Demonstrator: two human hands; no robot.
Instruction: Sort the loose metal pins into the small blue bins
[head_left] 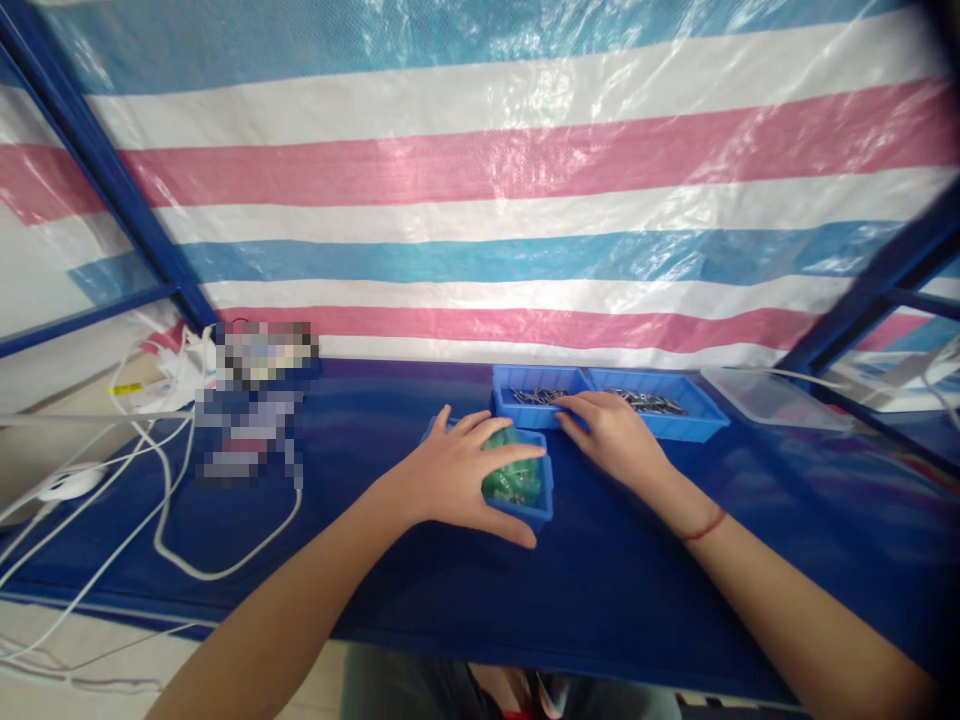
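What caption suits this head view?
Left hand rests on a blue bin of green parts; right hand reaches into a blue tray of metal pins.

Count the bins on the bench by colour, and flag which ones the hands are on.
Blue: 3. These are the near bin of green parts under the left hand, the back-left bin of metal pins with the right hand reaching into it, and the back-right bin of metal pins.
Clear: 1. This is the clear tray at far right.
Total: 4

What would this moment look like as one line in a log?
left hand: over small blue bin of green parts | right hand: touching blue tray of metal pins
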